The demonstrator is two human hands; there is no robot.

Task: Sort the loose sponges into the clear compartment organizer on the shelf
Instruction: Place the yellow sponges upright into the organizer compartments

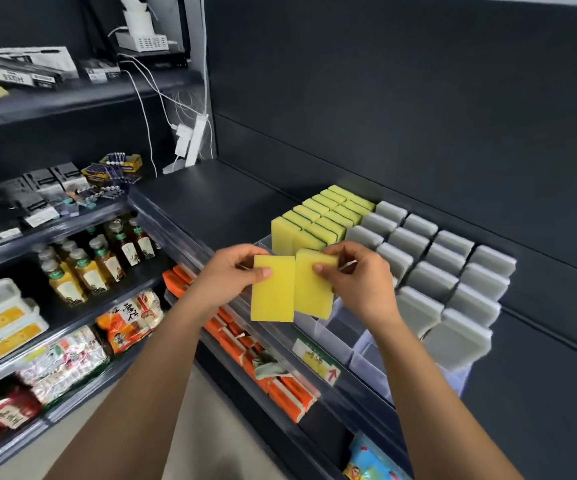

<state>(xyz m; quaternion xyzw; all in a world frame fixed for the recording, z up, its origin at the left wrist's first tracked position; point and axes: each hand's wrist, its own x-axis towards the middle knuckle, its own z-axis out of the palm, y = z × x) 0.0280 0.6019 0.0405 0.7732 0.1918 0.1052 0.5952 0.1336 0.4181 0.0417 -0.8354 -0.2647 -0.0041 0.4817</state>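
Two yellow sponges, side by side: left hand [224, 276] pinches the left sponge [272, 296], right hand [358, 284] fingers pinch the right sponge [315, 289].

A shop, its shelves [211, 199] stocked with bottled drinks [107, 261]

One head-worn wide-angle camera looks forward and down, close above the shelf [211, 192].

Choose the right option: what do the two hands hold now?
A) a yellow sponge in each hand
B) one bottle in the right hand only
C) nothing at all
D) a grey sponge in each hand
A: the left hand pinches a yellow sponge, and the right hand pinches a second yellow sponge beside it.
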